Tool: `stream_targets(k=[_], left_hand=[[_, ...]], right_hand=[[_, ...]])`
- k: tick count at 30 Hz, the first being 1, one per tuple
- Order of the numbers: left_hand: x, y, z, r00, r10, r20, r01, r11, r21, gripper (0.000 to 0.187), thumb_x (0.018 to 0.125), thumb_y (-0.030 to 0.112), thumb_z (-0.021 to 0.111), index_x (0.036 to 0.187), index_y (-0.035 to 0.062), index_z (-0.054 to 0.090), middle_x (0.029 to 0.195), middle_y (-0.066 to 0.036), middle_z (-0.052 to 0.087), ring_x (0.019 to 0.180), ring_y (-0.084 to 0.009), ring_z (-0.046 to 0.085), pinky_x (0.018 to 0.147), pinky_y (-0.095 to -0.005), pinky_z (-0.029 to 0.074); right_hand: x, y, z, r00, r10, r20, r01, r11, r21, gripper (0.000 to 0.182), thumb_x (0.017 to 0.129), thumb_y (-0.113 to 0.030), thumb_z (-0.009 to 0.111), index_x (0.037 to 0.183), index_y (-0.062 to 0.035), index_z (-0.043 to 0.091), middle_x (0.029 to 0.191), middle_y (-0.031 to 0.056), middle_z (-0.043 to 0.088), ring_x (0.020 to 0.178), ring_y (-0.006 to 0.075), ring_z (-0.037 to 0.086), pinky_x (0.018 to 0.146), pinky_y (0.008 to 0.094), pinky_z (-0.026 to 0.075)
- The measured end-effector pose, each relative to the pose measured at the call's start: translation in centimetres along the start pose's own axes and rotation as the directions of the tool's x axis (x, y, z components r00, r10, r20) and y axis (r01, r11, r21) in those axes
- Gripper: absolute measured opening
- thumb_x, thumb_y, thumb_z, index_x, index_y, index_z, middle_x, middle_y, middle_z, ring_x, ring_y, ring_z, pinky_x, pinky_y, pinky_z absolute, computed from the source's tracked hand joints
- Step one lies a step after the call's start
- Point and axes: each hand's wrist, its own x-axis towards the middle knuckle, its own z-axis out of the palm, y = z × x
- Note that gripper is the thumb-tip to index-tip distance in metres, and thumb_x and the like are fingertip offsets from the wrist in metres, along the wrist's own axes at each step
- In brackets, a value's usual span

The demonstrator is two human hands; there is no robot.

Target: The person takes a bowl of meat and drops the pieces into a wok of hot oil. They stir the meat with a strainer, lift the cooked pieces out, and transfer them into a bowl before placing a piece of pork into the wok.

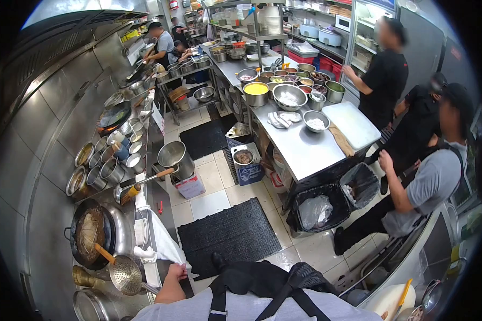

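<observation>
My left hand [177, 271] is low at the left, its fingers closed on the corner of a white cloth [167, 243] that hangs over the stove's front edge. Left of it, a perforated skimmer [126, 275] with a wooden handle lies on the stove top. Behind the skimmer sits a wok [95, 235] with brownish contents. A ladle [144, 182] with a wooden handle rests farther back along the stove. My right hand does not show.
Pots [96, 176] crowd the stove. Across the aisle is a steel table [289, 158] with bowls and a white cutting board [353, 125]. Black mats [230, 235] and a lined bin [318, 211] are on the floor. A person in grey [434, 176] stands at right; other people work farther back.
</observation>
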Motion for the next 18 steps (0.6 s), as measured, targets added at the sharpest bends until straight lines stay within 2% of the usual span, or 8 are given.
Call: stream_targets(k=[5, 8, 12, 13, 18], left_hand=[[0.0, 1.1, 0.9, 0.999, 0.017, 0.049, -0.02, 0.998, 0.052, 0.015, 0.093, 0.017, 0.06, 0.099, 0.0054, 0.054, 0.081, -0.005, 0.061, 0.068, -0.0172, 0.062, 0.065, -0.0404, 0.057], [-0.1, 1.3, 1.0, 0.997, 0.015, 0.075, -0.022, 0.996, 0.084, 0.012, 0.093, 0.017, 0.06, 0.093, 0.0059, 0.057, 0.081, -0.005, 0.064, 0.068, -0.0161, 0.063, 0.062, -0.0367, 0.055], [-0.4, 1.9, 1.0, 0.993, -0.005, 0.12, -0.009, 0.993, 0.115, 0.005, 0.091, 0.011, 0.06, 0.092, 0.0068, 0.057, 0.083, -0.006, 0.066, 0.07, -0.0167, 0.065, 0.063, -0.0365, 0.055], [-0.2, 1.9, 0.9, 0.994, -0.005, 0.11, -0.009, 0.993, 0.121, 0.003, 0.088, 0.006, 0.059, 0.089, 0.0075, 0.057, 0.083, -0.006, 0.066, 0.071, -0.0168, 0.065, 0.063, -0.0375, 0.056], [-2.7, 4.1, 1.5, 0.995, -0.022, 0.1, 0.006, 0.987, 0.16, 0.008, 0.086, 0.002, 0.058, 0.092, 0.0067, 0.057, 0.083, -0.006, 0.066, 0.071, -0.0177, 0.065, 0.061, -0.0394, 0.056]], right_hand=[[-0.1, 0.9, 0.6, 1.0, 0.011, -0.009, -0.01, 1.0, 0.021, 0.026, 0.083, -0.019, 0.061, 0.105, -0.0064, 0.069, 0.098, 0.0178, 0.07, 0.09, 0.0283, 0.066, 0.083, 0.037, 0.051], [0.2, 1.7, 1.0, 1.0, 0.017, -0.01, -0.017, 0.999, 0.029, 0.027, 0.083, -0.019, 0.061, 0.104, -0.0062, 0.069, 0.099, 0.0179, 0.07, 0.09, 0.0286, 0.066, 0.084, 0.037, 0.051], [0.7, 3.9, 2.2, 1.0, 0.025, -0.017, -0.024, 0.999, 0.038, 0.027, 0.083, -0.02, 0.061, 0.104, -0.006, 0.07, 0.099, 0.0181, 0.07, 0.091, 0.0289, 0.066, 0.084, 0.0371, 0.051], [0.8, 4.7, 2.6, 1.0, 0.024, -0.018, -0.024, 0.999, 0.039, 0.027, 0.083, -0.02, 0.061, 0.104, -0.0059, 0.07, 0.099, 0.0181, 0.07, 0.091, 0.029, 0.066, 0.085, 0.0371, 0.051], [3.0, 12.4, 6.4, 0.998, 0.055, -0.043, -0.055, 0.998, -0.015, 0.027, 0.082, -0.02, 0.061, 0.103, -0.0056, 0.07, 0.1, 0.0183, 0.07, 0.092, 0.0295, 0.066, 0.086, 0.0371, 0.051]])
